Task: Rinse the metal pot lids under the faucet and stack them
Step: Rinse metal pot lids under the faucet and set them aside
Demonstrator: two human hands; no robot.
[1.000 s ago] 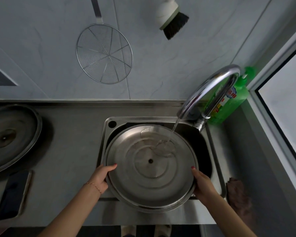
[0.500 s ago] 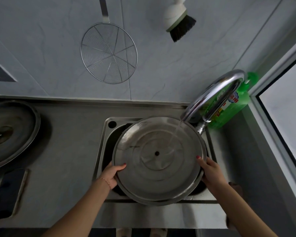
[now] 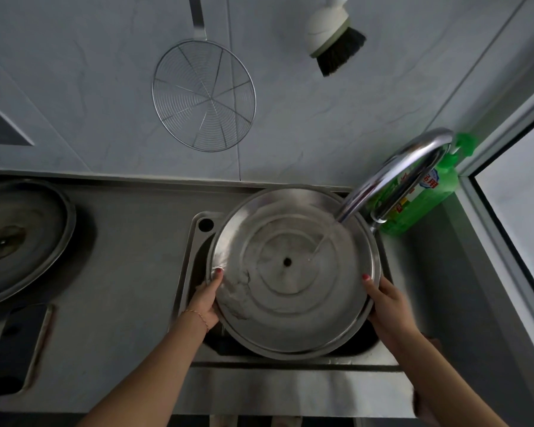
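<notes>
Two lids in this shot, going left to right: at the far left edge of the frame a second lid point(image 3: 19, 238) sits flat on the counter point(image 3: 130, 272), well apart from the sink point(image 3: 188, 272), so I'd guess that's the stacking spot. In the middle, the left hand point(image 3: 205, 298) grips the lower-left rim of the big metal lid point(image 3: 293, 272), thumb hooked over the edge, and the lid is tipped up over the basin with its inner side facing the camera. Water from the faucet point(image 3: 395, 177) lands right of the centre hole and sheets down. The right hand point(image 3: 386, 306) clamps the lower-right rim the same way. Tip for this step: turn the lid slowly by the rim so the stream sweeps the whole face, keep it tilted so it drains into the basin, and watch the spout, it's very close to the upper-right edge. Wet steel is slippery, so I'd keep both thumbs hooked over.
</notes>
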